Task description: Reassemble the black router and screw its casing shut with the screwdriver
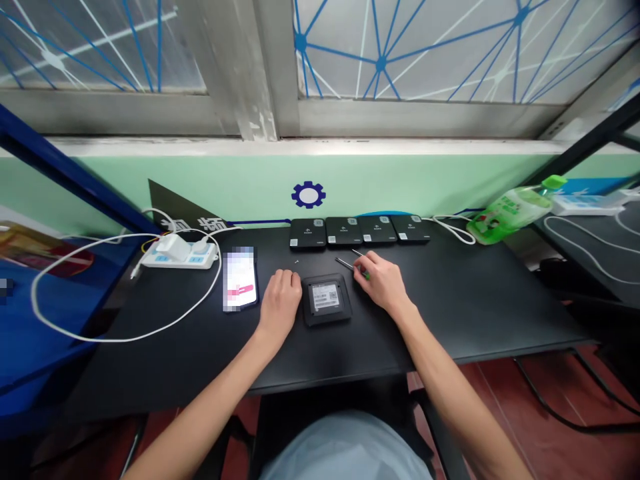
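"black box, one. location?"

"on the dark table, labelled face up, between left hand and right hand; neither clearly holds it."

"left hand, condition?"

"just beside the box, back upward, fingers loosely curled; palm hidden, so contents, if any, cannot be told."

"right hand?"

"half closed, fingers bent over a green part near two thin metal shafts; firm grip or mere touch, cannot tell."

"adjacent stock?"

"small metallic bits beyond the left hand; four similar boxes in a row along the back; lit phone, one, at left."

"step in hand?"

"judged: tool handling, whether taking up or laying down undecided."

"next move calls for?"

"judged: sure control of one shaft, clear of its neighbour, with the left hand steady by the box."
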Motion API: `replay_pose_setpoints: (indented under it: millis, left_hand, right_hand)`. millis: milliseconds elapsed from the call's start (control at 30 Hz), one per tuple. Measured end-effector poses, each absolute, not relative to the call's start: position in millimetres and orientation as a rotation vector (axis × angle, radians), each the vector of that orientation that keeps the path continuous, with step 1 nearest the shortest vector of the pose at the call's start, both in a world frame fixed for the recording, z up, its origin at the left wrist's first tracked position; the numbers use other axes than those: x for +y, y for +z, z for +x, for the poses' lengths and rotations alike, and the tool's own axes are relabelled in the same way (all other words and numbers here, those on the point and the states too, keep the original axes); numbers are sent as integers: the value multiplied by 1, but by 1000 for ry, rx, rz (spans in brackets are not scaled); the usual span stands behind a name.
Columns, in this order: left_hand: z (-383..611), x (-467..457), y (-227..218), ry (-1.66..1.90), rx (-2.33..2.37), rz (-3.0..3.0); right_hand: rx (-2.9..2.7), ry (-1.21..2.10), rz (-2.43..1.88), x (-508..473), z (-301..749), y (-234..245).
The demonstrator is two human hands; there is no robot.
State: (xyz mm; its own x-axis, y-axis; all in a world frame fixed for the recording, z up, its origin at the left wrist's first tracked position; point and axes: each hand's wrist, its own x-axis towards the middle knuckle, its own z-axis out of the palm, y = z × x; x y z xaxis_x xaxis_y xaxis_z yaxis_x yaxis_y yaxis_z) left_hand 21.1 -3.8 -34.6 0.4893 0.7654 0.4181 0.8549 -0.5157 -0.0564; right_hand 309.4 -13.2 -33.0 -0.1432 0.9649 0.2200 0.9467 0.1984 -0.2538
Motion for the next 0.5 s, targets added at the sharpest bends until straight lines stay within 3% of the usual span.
replay_pose_setpoints:
  millis: [500]
  left_hand:
    - [21, 1, -22, -335, -1229, -2471]
  right_hand:
    - [-1999, -194, -1751, -62, 309, -34]
